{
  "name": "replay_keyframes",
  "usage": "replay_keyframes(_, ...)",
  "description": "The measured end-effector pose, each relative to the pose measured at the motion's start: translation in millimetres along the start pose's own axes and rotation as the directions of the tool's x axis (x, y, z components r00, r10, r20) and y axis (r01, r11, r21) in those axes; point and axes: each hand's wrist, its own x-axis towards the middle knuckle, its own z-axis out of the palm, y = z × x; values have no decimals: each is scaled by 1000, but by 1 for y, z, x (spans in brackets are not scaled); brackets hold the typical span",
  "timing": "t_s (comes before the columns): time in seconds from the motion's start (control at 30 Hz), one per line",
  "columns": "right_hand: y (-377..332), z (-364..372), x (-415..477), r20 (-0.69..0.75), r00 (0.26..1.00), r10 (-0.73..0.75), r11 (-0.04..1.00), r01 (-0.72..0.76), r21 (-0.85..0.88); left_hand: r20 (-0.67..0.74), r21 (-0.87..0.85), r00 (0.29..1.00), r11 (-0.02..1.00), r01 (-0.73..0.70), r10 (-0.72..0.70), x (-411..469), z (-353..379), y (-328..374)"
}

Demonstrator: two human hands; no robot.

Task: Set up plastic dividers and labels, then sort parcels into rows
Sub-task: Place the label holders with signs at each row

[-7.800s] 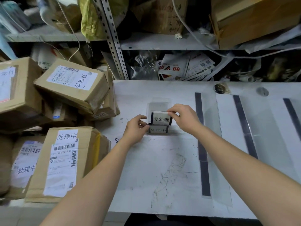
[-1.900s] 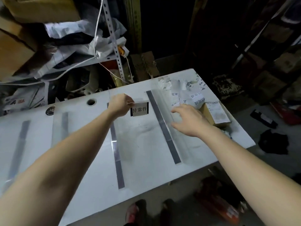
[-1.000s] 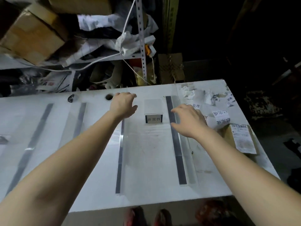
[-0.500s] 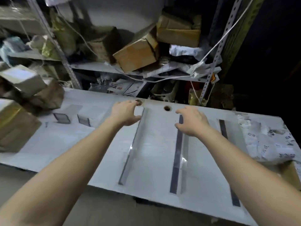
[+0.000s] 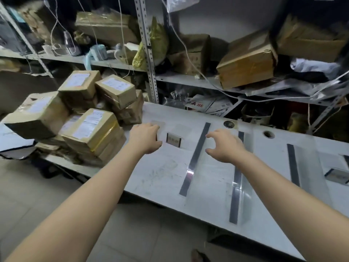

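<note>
Clear plastic dividers with dark base strips stand across the white table (image 5: 162, 178); the nearest ones are a left divider (image 5: 195, 157) and a second divider (image 5: 237, 178). A small label holder (image 5: 173, 140) stands left of them. My left hand (image 5: 146, 138) hovers beside that holder, covering something at its left, fingers loosely curled; whether it grips anything is hidden. My right hand (image 5: 223, 145) hovers over the gap between the two dividers, fingers spread and bent, empty. A pile of cardboard parcels (image 5: 88, 127) with white shipping labels sits at the table's left end.
A third divider (image 5: 292, 163) and another label holder (image 5: 338, 175) stand at the right. Two round holes (image 5: 268, 134) lie near the table's back edge. Metal shelving (image 5: 151, 76) behind holds boxes, bags and cables. Tiled floor lies below the front edge.
My view has swung left from the table's right end to the parcel pile. Both hands travelled left along the table; the left one now sits by the label holders.
</note>
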Motion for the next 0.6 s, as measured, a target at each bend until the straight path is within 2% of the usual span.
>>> replay_keyframes(0.33, -88, 48, 130, 43, 999, -25, 999, 26, -36, 77, 81, 997, 997, -3, -3, 75, 54, -117)
replay_keyframes(0.6, -140, 103, 213, 138, 990, -5, 1000, 8, -23, 160, -45, 985, 997, -63, 69, 147, 107, -137)
